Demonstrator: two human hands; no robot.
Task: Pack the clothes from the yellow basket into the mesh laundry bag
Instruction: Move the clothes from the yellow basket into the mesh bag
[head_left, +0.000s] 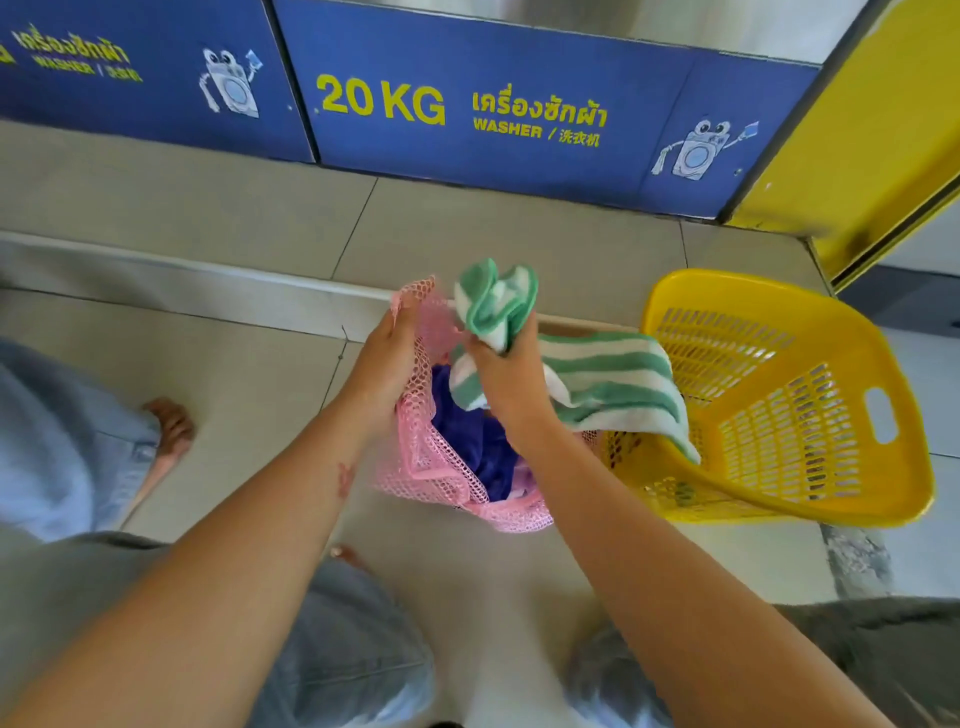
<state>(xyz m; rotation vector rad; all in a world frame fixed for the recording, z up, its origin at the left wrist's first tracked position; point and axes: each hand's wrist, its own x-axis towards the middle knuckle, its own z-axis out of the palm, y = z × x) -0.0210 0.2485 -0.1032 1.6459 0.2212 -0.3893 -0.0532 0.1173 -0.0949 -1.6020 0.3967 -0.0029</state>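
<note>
A pink mesh laundry bag (431, 457) stands on the tiled floor in the middle, mouth up, with a dark blue garment (467, 436) inside. My left hand (387, 364) grips the bag's left rim and holds it apart. My right hand (506, 379) is shut on a green and white striped towel (613, 384), bunched above my fist and draping right over the bag's mouth toward the yellow basket (779, 405). The basket lies tilted just right of the bag, and its inside looks bare apart from the towel's trailing end.
Blue washer panels (467, 104) marked 20 KG line the far side behind a low step (208, 275). A yellow frame (872, 130) rises at the right. Another person's foot (169, 426) and blue trouser leg stand at the left. My own knees fill the bottom.
</note>
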